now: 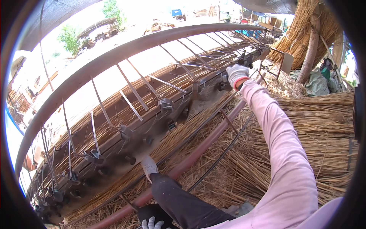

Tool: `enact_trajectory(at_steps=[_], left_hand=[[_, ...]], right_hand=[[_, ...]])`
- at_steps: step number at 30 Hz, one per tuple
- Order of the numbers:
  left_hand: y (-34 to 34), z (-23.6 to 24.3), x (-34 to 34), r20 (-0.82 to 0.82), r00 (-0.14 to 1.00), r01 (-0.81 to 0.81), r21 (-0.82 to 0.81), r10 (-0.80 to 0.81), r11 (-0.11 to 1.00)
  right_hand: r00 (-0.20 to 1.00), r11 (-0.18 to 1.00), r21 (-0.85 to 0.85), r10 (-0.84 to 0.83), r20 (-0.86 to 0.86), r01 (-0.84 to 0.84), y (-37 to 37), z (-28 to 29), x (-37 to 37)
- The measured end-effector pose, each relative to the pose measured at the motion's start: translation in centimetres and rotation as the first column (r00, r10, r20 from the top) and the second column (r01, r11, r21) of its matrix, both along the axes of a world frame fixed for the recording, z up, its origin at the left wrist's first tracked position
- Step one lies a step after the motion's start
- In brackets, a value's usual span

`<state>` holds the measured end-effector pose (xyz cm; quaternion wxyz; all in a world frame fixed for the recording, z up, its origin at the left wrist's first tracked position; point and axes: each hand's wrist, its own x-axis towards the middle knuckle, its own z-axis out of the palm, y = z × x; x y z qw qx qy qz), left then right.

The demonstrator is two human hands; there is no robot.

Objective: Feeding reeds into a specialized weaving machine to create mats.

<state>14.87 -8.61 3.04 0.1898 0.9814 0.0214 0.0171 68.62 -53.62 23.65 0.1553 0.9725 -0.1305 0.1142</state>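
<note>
My right hand point(238, 73), in a white work glove with a red cuff, reaches far forward over a long reed-weaving frame. Its fingers are curled near the row of metal clamps or spools point(166, 106) along the beam; what they hold is hidden. Low at the bottom edge, my left hand point(152, 223), gloved in grey-white, has its fingers spread on my dark-trousered knee. Brown reeds point(190, 131) lie lengthwise under the beam, and my light shoe point(149, 166) rests on them. Above them arches a curved brown metal rail point(126, 51) with thin rods point(131, 87) hanging down.
A reddish pipe point(187, 164) and a thin dark rod point(223, 153) run along the near side. Stacked reeds point(316, 129) fill the right, over loose straw point(244, 164). Upright reed bundles point(295, 38) lean by a wooden post point(310, 47). A blue vehicle point(178, 14) stands far off.
</note>
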Motion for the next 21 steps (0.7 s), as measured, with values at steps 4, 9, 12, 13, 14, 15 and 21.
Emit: enact_trajectory(at_steps=[4, 9, 12, 13, 14, 15, 21], left_hand=[[0.3, -0.4, -0.2, 0.005, 1.000, -0.005, -0.004, 0.005, 1.000], [0.5, -0.5, -0.6, 0.023, 1.000, -0.017, -0.032, 0.017, 0.999], [0.5, -0.5, 0.0, -0.006, 0.999, 0.041, -0.038, -0.042, 0.998], [0.5, -0.6, 0.4, -0.004, 0.997, 0.073, -0.047, -0.073, 0.996], [0.4, -0.9, 0.6, 0.002, 0.998, 0.065, -0.052, -0.065, 0.997], [0.4, -1.0, 0.3, 0.004, 1.000, 0.006, -0.048, -0.006, 0.999], [0.4, -2.8, -1.8, -0.188, 0.979, -0.062, 0.078, 0.076, 0.995]], right_hand=[[0.978, 0.989, 0.145, -0.003, -0.210, 0.035, 1.5, -8.5, -2.4], [0.962, 0.952, 0.281, -0.044, -0.271, 0.122, -0.2, -16.2, -9.0], [0.997, 0.835, 0.547, 0.072, -0.004, -0.058, -1.9, -18.7, -13.0], [0.989, 0.811, 0.565, 0.125, 0.085, -0.151, -2.0, -19.3, -13.8], [0.973, 0.780, 0.583, 0.200, 0.114, -0.229, -1.9, -19.9, -15.0], [0.945, 0.748, 0.597, 0.323, 0.054, -0.290, -1.5, -20.5, -16.1], [0.516, 0.725, 0.600, 0.676, -0.526, -0.337, 4.1, -25.5, -25.4]])
